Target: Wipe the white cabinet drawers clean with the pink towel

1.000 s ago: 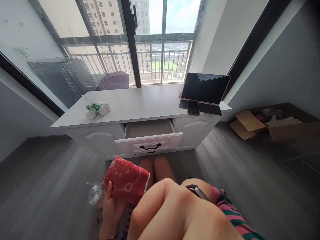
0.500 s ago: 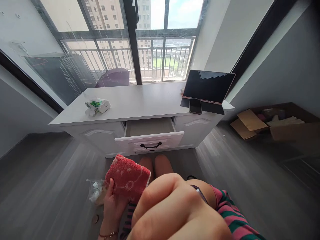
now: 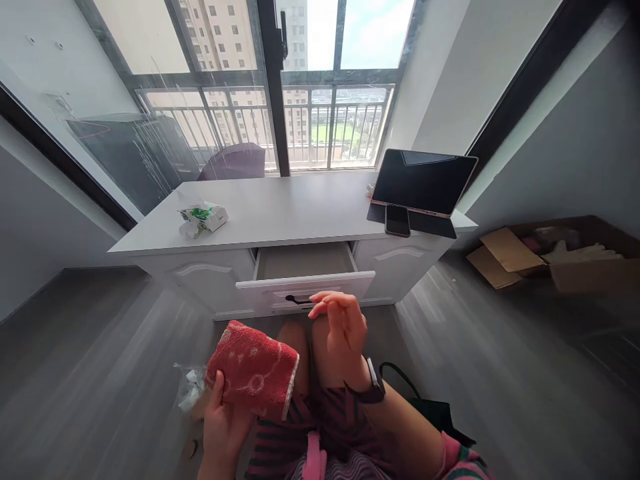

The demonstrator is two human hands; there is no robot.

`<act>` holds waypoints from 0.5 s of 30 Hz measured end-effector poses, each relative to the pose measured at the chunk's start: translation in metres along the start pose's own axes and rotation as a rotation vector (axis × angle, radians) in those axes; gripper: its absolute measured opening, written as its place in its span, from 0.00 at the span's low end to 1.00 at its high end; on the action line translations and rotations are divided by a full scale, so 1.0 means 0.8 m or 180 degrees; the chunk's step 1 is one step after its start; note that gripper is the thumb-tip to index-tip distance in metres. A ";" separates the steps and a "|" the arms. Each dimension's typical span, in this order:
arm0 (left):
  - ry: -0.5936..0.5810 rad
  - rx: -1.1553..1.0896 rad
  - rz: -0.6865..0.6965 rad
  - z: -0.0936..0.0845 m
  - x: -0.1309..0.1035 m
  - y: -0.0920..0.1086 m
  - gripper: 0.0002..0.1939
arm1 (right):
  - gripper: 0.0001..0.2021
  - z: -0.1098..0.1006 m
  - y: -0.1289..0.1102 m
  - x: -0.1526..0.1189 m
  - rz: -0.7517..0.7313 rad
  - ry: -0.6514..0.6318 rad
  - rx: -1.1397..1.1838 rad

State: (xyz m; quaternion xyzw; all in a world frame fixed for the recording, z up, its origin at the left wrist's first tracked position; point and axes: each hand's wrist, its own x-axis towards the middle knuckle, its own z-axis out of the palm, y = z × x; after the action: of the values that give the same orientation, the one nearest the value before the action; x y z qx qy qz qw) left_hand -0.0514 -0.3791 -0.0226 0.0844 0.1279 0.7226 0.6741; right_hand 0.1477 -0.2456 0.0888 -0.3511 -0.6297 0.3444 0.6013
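A red towel (image 3: 255,370) with a pale edge is gripped in a seated person's left hand (image 3: 227,427), clamped at the near left corner, with the thumb pressed on top and the cloth spreading forward and to the right above the lap. The right hand (image 3: 345,330), a watch (image 3: 374,377) at its wrist, is raised above the knees, well apart from the towel, its fingers bent and close together; whether their tips meet the thumb cannot be told. Behind it stands a white drawer (image 3: 260,291), pulled out beneath a white surface (image 3: 300,207) bearing a tissue pack (image 3: 213,219), a phone (image 3: 397,221) and a tablet (image 3: 425,183).

The left fingers are hidden beneath the towel, whose underside is out of sight. The right hand covers part of the drawer's dark handle (image 3: 297,300); contact is unclear. The left forearm is cut off below, and a clear plastic bag (image 3: 189,392) on the floor has contents too indistinct to identify.
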 end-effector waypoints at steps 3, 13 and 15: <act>-0.0378 -0.0171 -0.0031 -0.008 0.002 0.002 0.29 | 0.11 0.014 0.072 0.012 0.0462 0.0041 -0.0273; 0.0447 0.0079 0.0051 -0.024 0.008 -0.003 0.23 | 0.19 0.028 0.188 -0.011 0.0838 -0.1574 -0.1783; 0.0950 0.0204 0.0067 -0.026 0.006 -0.003 0.21 | 0.21 0.032 0.185 -0.013 0.0902 -0.1709 -0.2088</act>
State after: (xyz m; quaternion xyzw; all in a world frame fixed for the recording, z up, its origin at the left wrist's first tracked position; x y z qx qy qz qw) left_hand -0.0556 -0.3759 -0.0435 -0.0011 0.2487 0.7296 0.6370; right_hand 0.1265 -0.1787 -0.0441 -0.5042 -0.7851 0.2844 0.2202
